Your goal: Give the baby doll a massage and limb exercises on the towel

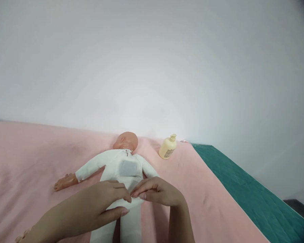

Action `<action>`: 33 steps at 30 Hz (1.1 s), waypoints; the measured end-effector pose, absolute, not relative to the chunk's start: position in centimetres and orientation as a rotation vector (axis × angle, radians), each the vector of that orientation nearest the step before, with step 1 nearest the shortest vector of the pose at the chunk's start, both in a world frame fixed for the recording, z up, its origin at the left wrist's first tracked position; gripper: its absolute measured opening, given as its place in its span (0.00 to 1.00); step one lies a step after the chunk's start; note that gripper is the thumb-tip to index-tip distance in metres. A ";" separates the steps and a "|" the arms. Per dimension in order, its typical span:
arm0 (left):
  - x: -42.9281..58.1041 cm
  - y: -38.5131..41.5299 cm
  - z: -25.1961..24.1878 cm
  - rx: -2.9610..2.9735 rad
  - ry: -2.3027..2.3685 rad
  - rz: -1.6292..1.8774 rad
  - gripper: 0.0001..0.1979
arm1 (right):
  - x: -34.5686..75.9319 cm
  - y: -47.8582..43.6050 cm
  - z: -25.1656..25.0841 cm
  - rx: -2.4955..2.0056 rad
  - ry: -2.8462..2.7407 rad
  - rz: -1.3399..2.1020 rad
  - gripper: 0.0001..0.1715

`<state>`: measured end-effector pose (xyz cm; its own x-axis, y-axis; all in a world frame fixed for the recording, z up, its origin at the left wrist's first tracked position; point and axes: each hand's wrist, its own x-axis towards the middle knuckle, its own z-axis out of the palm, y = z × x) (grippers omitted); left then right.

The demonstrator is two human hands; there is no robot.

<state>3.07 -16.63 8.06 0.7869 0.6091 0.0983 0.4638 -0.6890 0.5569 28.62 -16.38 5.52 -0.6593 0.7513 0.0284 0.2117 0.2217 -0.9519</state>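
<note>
A baby doll (108, 158) with a white cloth body and a brown plastic head and hand lies stretched out on a pink sheet. A grey rectangular patch (128, 168) marks its torso. Over the doll's lower body, my left hand (108, 199) is open, thumb apart from the bent fingers. My right hand (158, 191) comes in from the other side, open with loosely curved fingers and nothing visible in them. The fingertips of both hands nearly meet; whether they touch each other or the doll is unclear.
A pale yellow pump bottle (167, 147) stands, slightly tilted in view, to the right of the doll's head. The pink sheet (205, 202) covers a green surface (243, 182) that shows along the right. Behind rises a plain white wall (152, 67).
</note>
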 end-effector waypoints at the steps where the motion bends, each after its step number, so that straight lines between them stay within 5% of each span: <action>1: 2.7 -16.7 8.0 2.464 0.809 0.349 0.13 | 28.5 -16.5 5.6 -0.881 -2.063 1.464 0.16; 11: 1.9 -16.5 6.7 2.361 0.809 0.391 0.16 | 27.1 -16.9 5.3 -1.119 -2.172 1.148 0.14; 20: 3.2 -16.1 6.3 2.428 0.908 0.258 0.16 | 25.8 -16.6 5.0 -1.268 -2.207 1.133 0.20; 33: 2.6 -15.3 6.5 2.392 0.831 0.331 0.15 | 26.7 -16.5 5.2 -1.139 -2.094 1.177 0.12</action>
<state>2.62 -15.30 6.54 0.7752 0.6303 0.0421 0.4864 -0.6381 0.5969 26.67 -16.45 5.20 -0.5395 0.8419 0.0080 0.4310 0.2843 -0.8564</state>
